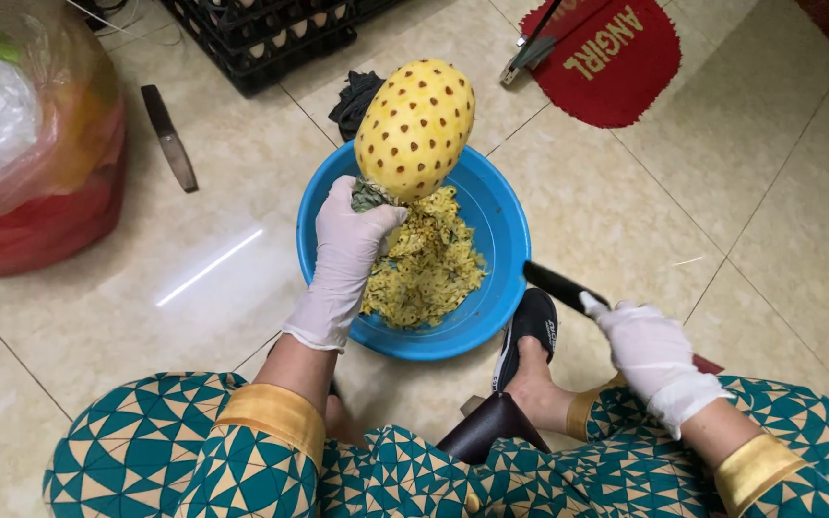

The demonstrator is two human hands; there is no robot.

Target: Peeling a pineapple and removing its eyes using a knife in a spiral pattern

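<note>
My left hand, in a white glove, grips the leafy stub of a peeled yellow pineapple dotted with brown eyes. It holds the fruit upright over a blue plastic basin. A heap of yellow pineapple peelings fills the basin. My right hand, also gloved, is closed on a knife whose dark blade points left toward the basin's right rim, apart from the fruit.
A second knife lies on the tiled floor at the left. A red plastic bag bulges at far left. A black crate stands behind the basin, a red mat at upper right. My slippered foot rests beside the basin.
</note>
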